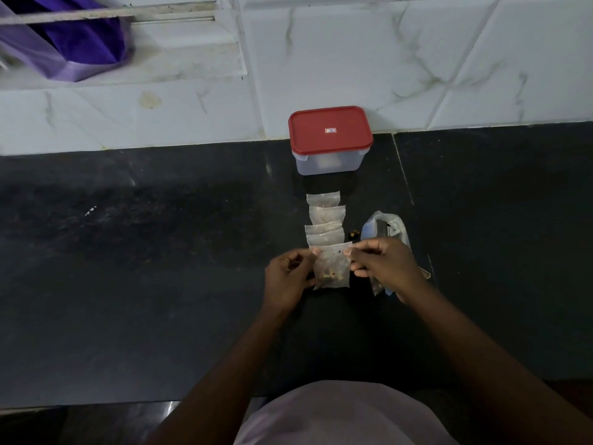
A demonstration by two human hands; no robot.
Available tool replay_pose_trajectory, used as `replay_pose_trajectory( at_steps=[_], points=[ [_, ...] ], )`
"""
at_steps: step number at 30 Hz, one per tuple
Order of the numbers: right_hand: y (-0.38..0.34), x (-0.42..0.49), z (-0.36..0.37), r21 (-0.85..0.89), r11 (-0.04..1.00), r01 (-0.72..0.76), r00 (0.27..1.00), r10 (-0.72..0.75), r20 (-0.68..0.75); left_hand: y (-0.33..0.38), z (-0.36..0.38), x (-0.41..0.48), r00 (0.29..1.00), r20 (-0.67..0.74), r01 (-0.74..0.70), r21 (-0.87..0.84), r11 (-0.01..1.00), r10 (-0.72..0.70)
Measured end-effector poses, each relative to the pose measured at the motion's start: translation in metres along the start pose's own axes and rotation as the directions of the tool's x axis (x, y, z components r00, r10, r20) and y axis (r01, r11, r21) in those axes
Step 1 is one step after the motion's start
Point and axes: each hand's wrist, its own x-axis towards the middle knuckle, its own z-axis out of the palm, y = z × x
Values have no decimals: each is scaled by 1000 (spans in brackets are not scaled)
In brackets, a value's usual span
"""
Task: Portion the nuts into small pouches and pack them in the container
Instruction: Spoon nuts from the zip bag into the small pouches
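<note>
Purple cloth point(80, 43): hanging at the far upper left, well apart from the work.
Counter point(128, 252): offering its widest dark stretch left of the hands, which is the freest side for any sweep of the arm.
Left hand point(288, 277): pinching the upper left corner of the pouch between thumb and fingertip.
Pouch point(332, 268): hanging upright between both hands, just above the counter, with a few nuts point(330, 275) sitting at its bottom. It is looking thin, limp and light — likely slippery film, best taken by the top strip, never squeezed at the nuts.
Filled pouches point(324, 220): lying in an overlapping row running from the held pouch toward the container.
Container point(330, 139): standing against the tiled wall point(449, 59) with its red lid still on, so it is needing opening before packing.
Loose bits point(354, 234): lying just right of the row, possibly spilled nuts — too small to tell.
Right hand point(382, 261): pinching the pouch's upper right corner.
Plastic bag point(388, 228): crowding the right hand from behind, leaving little room on that side.
</note>
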Motion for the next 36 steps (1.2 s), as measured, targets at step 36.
replay_pose_trajectory(
  at_steps=[36],
  points=[
    [9, 12, -2, -337, 923, 187, 976, -212, -38, 1, 0, 16, 975, -180, -37, 439, 897, 128]
  ],
)
